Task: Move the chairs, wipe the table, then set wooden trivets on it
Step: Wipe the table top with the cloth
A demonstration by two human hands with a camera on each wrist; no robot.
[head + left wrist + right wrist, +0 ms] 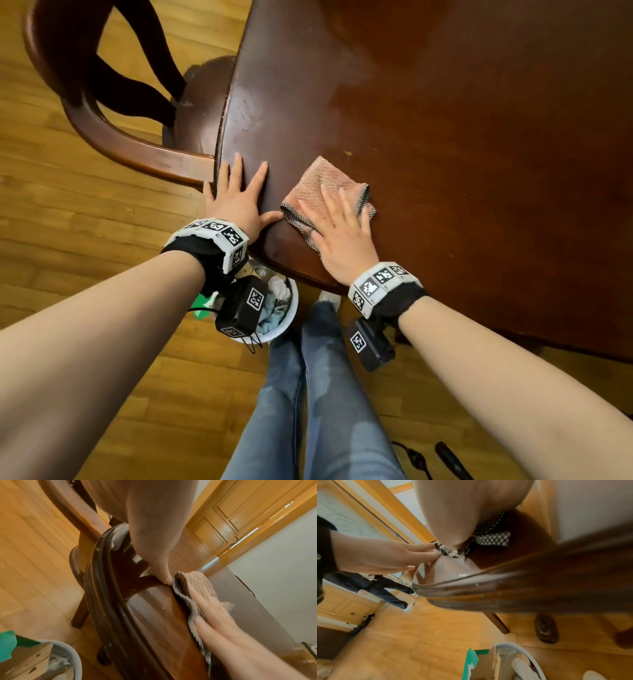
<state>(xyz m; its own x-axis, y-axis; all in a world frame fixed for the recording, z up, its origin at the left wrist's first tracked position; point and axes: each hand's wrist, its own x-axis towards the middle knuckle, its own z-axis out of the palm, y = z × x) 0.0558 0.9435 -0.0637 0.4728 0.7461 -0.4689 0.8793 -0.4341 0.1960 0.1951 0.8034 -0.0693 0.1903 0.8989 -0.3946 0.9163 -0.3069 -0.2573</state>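
Two hands: both lay on the table [462,144], near its rounded corner.
Left hand [236,202]: it pressed flat on the corner of the table, fingers straight and spread, grasping nothing; its thumb tip touched the near edge of the cloth [325,195].
Right hand [342,236]: it lay palm down on the cloth, fingers extended across the fabric and pressing it to the table rather than curled round it.
Cloth: a folded pinkish rag with a dark checked border, it sat on the table just inside the corner, partly covered by the right hand.
Table: dark reddish wood with a moulded edge; a hazy, smeared sheen showed on the surface beyond the cloth.
Chair [113,113]: dark wood with a curved back, it stood against the table's left side, its rail just beside the left hand's little finger.
Bin [291,308]: a white waste basket holding paper and scraps stood on the wooden floor [68,212] below the table corner, next to the person's jeans-clad legs.
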